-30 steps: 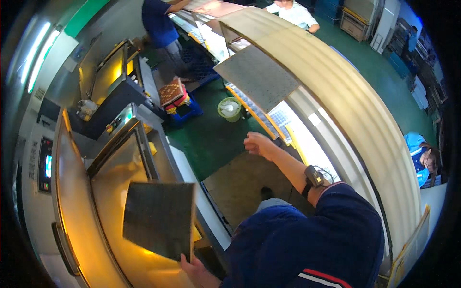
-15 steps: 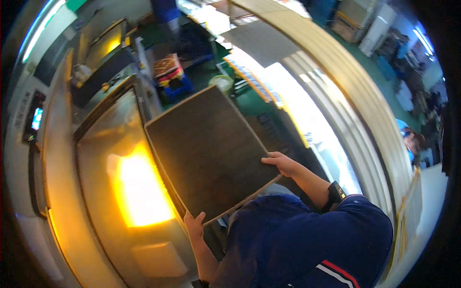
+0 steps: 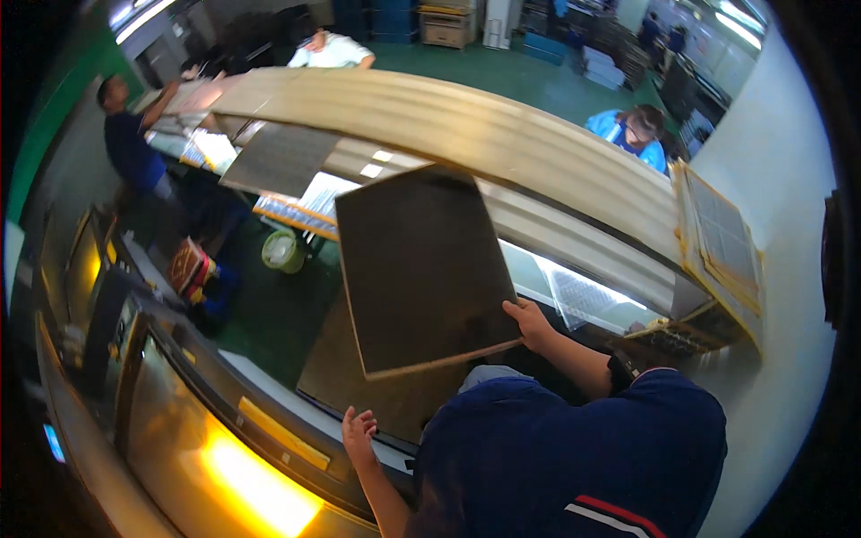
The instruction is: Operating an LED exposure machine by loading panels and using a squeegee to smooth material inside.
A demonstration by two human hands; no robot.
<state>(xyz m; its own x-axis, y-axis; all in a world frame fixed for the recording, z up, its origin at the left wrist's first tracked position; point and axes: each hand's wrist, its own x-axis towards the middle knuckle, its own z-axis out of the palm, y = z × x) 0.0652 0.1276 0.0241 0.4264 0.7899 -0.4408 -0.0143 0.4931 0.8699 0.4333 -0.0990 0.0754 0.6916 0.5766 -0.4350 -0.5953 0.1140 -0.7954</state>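
Observation:
A large dark rectangular panel (image 3: 421,273) with pale edges is held up in front of me, tilted. My right hand (image 3: 531,325) grips its lower right corner, thumb on the dark face. My left hand (image 3: 359,432) is off the panel, just below its lower left corner, with the fingers apart and nothing in them. Behind and below the panel lies a brown flat surface (image 3: 336,359), partly covered by it.
A machine with a glowing yellow window (image 3: 260,484) stands at the left. Ahead runs a lit bench under a long cream hood (image 3: 448,117), with a grey sheet (image 3: 280,160) on it. A green bin (image 3: 283,253) sits on the floor. Several people work beyond.
I have turned to the right, away from the glowing machine toward the bench, and the panel came along. My left hand has let go of the panel; my right still grips it.

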